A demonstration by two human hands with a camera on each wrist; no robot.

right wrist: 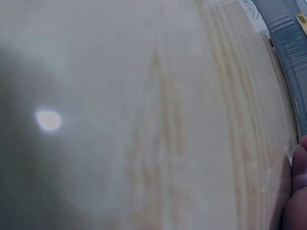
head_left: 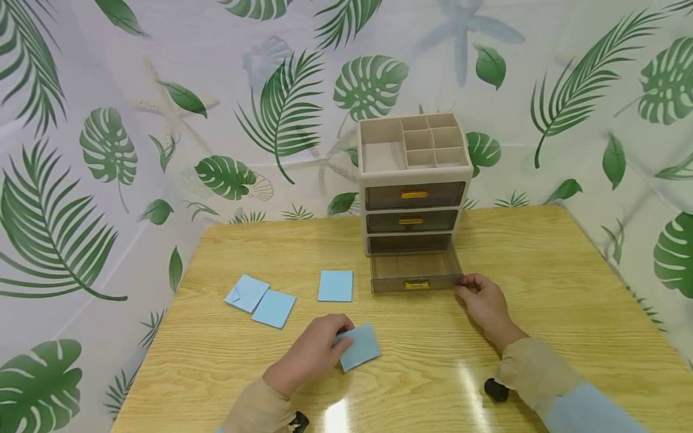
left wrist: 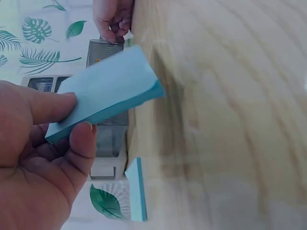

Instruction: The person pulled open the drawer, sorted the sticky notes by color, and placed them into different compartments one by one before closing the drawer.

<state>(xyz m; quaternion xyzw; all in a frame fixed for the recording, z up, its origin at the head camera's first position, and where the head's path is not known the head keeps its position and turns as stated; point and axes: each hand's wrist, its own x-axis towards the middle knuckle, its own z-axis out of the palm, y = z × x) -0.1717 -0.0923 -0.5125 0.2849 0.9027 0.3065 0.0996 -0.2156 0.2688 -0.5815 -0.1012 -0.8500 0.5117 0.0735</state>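
Observation:
My left hand (head_left: 316, 347) pinches a light blue sticky note pad (head_left: 361, 347) between thumb and fingers, above the wooden table. In the left wrist view the pad (left wrist: 110, 86) is tilted, its thick edge showing and its far end free. At the right, my right hand (head_left: 487, 304) grips the front right corner of a smoky clear drawer (head_left: 390, 286) with thumb and fingers. This is the bottom drawer of a beige desk organizer (head_left: 364, 180), pulled out, with no contents showing. Only part of the right fingers (right wrist: 299, 167) appears in the right wrist view.
Another blue pad (head_left: 335, 285) lies left of the drawer. Farther left are a blue pad (head_left: 274, 309) and one with a folded corner (head_left: 247, 293), side by side. Above the pulled-out drawer are two shut drawers with yellow handles (head_left: 414, 195). A leaf-patterned cloth (head_left: 303, 120) hangs behind.

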